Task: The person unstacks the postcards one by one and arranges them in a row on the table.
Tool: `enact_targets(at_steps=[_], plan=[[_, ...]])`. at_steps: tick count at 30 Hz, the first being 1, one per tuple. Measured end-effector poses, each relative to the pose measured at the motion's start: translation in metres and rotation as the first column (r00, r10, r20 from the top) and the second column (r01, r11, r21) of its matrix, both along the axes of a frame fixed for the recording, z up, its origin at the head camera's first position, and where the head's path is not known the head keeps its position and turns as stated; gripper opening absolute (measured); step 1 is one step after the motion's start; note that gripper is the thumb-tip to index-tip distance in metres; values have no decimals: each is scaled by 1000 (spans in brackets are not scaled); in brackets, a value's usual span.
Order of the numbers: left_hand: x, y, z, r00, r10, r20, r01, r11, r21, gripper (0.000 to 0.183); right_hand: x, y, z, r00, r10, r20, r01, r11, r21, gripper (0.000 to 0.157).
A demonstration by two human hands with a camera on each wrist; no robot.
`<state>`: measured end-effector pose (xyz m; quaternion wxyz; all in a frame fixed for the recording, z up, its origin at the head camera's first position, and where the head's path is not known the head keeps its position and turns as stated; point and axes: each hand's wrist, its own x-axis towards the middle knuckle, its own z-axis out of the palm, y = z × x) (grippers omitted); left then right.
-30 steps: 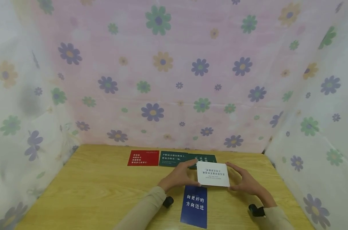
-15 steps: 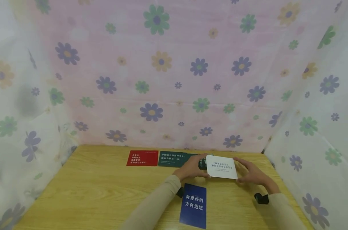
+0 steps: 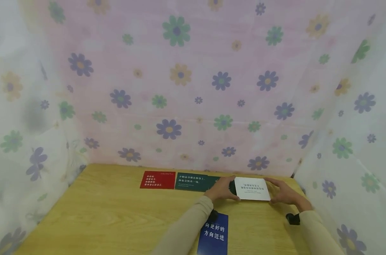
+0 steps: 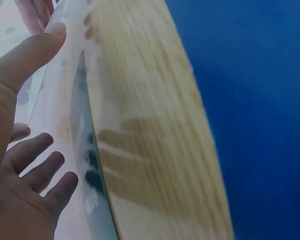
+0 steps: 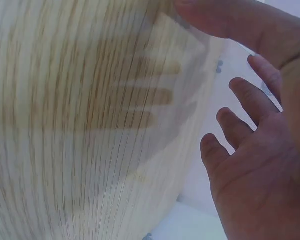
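A white card [image 3: 252, 188] printed with upside-down text is held level between both hands, near the back right of the table. My left hand [image 3: 223, 189] pinches its left side between thumb and forefinger, while the other fingers are spread, as the left wrist view shows. On the opposite side, the right hand [image 3: 283, 192] grips the card's edges with thumb and forefinger. The card's thin edge [image 4: 37, 87] shows in the left wrist view. Just left of the white card lies a dark green card [image 3: 214, 182], partly covered by the left hand. Whether the white card touches the table is unclear.
Further left in the back row lie another green card [image 3: 190, 181] and a red card [image 3: 157, 180]. A blue card [image 3: 212, 239] lies upright at the front, partly under the left forearm. The wooden table [image 3: 116, 212] ends at flower-patterned sheeting [image 3: 193, 71].
Both hands have carried the white card right and away from me, past the second green card. The camera has tilted up slightly. The cards on the table stay put.
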<state>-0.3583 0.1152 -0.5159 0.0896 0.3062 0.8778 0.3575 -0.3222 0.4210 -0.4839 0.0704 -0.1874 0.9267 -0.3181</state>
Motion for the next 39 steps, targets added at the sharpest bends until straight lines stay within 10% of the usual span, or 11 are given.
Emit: enact_targets(at_steps=[39], plan=[[-24,35,-17,993,45,-111,-61,987,-145,98,-27,22,-8,992,-126,19,120,973,196,102]])
